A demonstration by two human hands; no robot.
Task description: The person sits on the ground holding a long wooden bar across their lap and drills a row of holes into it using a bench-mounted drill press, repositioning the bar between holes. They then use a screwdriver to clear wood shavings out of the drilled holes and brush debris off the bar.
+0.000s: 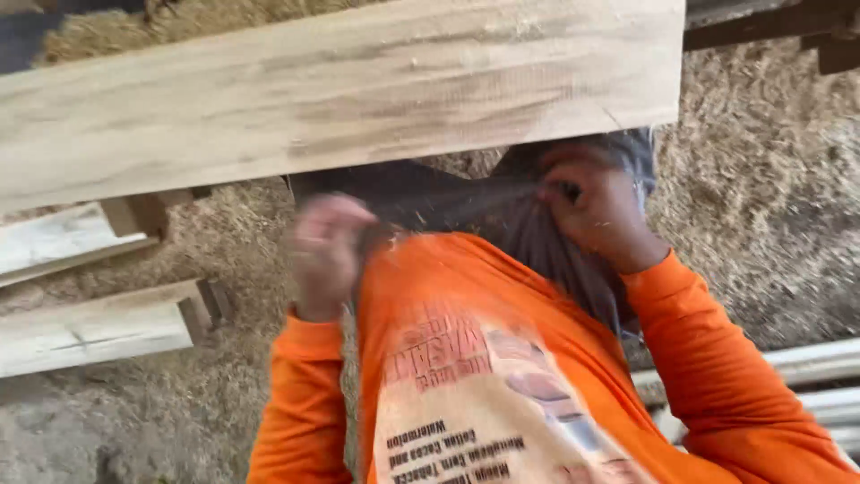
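The biggest thing before you is the wide pale plank (340,90), which runs across the whole upper part of the frame, a little tilted, with its right end cut square in the upper right. Under and around it the ground is covered with sawdust and shavings (761,206), filling the right side and the middle left of the frame. In the lower centre you see your own orange long-sleeved shirt (466,376), with a printed panel on the front, and both sleeves come up from the bottom edge. In front of your chest, just below the plank, hangs a dark grey cloth (528,229); it is stretched between your two hands and gathers into folds toward the right. Two shorter pale boards (90,327) lie on the sawdust at the left of the frame, one above the other, well apart from your hands. At the lower right some light-coloured rails or bars (806,363) lie side by side. Your right hand (596,211), right of centre, is clenched on the gathered cloth. Your left hand (327,251), left of centre, is blurred; it is at the cloth's left edge, but I cannot tell if it grips it.
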